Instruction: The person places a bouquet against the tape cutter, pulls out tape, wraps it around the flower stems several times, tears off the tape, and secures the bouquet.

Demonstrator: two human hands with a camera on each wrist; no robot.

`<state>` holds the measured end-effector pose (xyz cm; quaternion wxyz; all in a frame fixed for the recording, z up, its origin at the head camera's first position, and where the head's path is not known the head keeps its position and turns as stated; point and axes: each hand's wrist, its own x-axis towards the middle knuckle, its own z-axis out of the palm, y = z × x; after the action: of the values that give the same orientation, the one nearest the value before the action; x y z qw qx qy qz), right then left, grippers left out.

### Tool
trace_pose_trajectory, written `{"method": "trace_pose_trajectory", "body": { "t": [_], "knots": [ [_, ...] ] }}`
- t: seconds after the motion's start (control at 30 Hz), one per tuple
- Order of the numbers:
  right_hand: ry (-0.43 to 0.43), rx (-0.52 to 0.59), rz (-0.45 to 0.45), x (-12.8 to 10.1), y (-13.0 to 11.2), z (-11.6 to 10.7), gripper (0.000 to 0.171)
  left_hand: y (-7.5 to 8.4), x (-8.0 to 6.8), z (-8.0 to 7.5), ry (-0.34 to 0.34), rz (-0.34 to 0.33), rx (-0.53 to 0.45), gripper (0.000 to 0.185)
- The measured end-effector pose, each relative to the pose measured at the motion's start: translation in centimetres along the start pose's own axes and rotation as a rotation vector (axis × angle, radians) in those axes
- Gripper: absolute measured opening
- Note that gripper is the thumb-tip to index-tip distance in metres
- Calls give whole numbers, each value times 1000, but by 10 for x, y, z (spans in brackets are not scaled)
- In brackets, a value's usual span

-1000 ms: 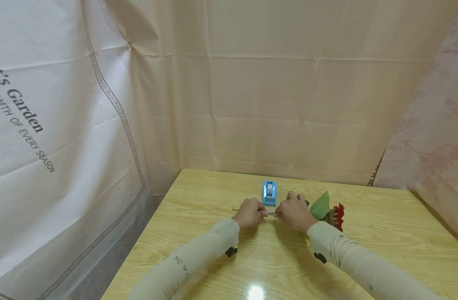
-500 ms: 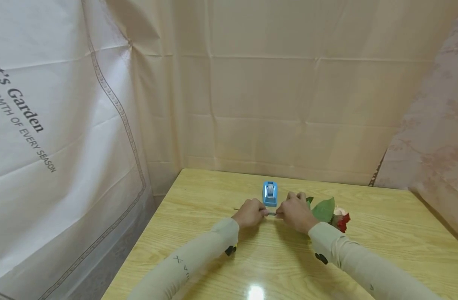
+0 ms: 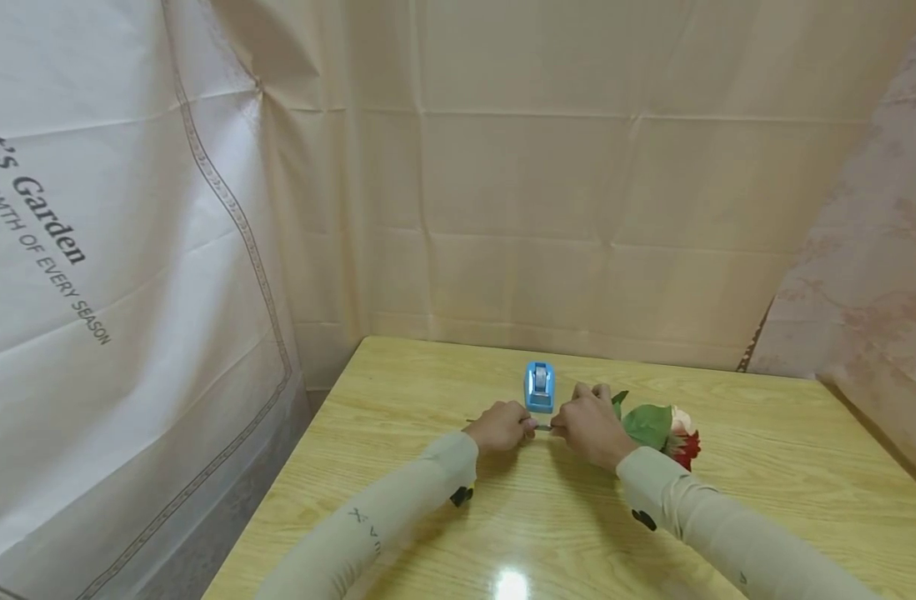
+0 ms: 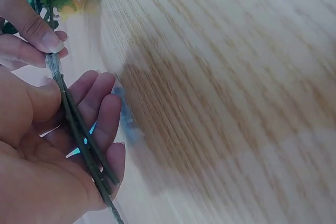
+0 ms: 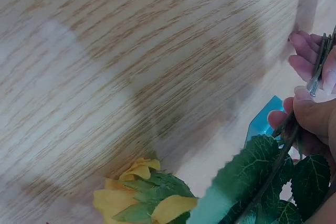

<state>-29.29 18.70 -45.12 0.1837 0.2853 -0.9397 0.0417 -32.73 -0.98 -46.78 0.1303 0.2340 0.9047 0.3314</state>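
Between both hands lies a bunch of artificial flowers, its thin green stems (image 4: 79,121) running sideways over the table. Clear tape (image 4: 54,64) is wrapped round the stems where the hands meet. My left hand (image 3: 500,425) pinches the stems beside the tape, their cut ends lying across its curled fingers. On the other side of the tape, my right hand (image 3: 593,427) pinches the stems with thumb and fingertips. Past it, a red flower (image 3: 684,451), a pale pink flower (image 3: 681,419) and green leaves (image 3: 648,425) stick out. A yellow flower (image 5: 144,198) shows in the right wrist view.
A blue tape dispenser (image 3: 540,386) stands just beyond the hands on the wooden table (image 3: 412,379). Beige cloth (image 3: 503,183) hangs behind the table, and a printed white cloth (image 3: 127,250) hangs at the left.
The flower heads have turned: the red one has shifted right and lower, and the pale pink one has come into view. Both hands stay nearly in place.
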Motion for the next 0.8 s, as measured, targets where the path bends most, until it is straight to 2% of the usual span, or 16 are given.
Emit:
{"method": "trace_pose_trajectory", "body": {
  "t": [0.23, 0.53, 0.8],
  "knots": [
    [4, 38, 6, 2, -1, -1, 6, 0, -2, -1, 39, 31, -18, 26],
    [-139, 133, 72, 8, 1, -7, 8, -2, -1, 1, 123, 69, 15, 14],
    [-183, 149, 93, 8, 2, -6, 11, -3, 2, 3, 153, 70, 56, 13]
  ]
}}
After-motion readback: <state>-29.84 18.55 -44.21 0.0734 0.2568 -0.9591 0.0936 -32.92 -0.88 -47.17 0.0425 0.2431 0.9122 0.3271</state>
